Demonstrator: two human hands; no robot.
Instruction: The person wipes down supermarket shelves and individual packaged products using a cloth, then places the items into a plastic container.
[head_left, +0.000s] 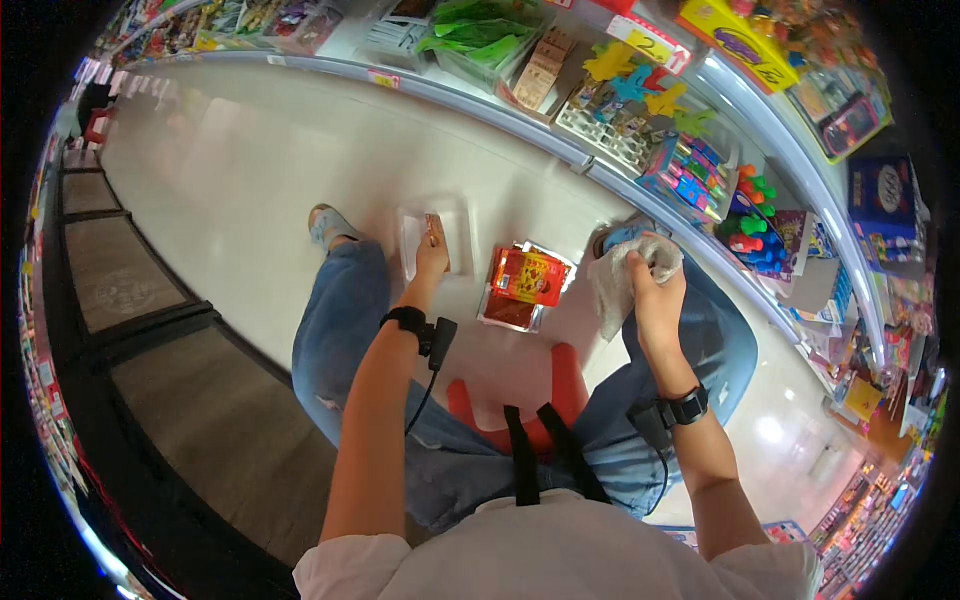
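My left hand (430, 256) reaches over a clear plastic box (466, 217) on the floor, gripping a small brown printed packet (433, 224). Most of that packet is hidden by my fingers. Bunched in my right hand (661, 301) is a pale grey cloth (609, 281), held above my right knee, with one end hanging down. Between my hands, a loose pile of flat foil packets lies on the floor. A red and yellow packet (531, 277) is on top, and a darker reddish-brown one (506, 309) shows beneath it.
Ahead and to the right curves a shop shelf with a metal front edge (495, 120). It bears a bin of green packets (484, 37), a tray of colourful toys (630, 97) and bright bottles (754, 225). A red stool (568, 382) is under me. Dark-framed panels (225, 405) run along the left.
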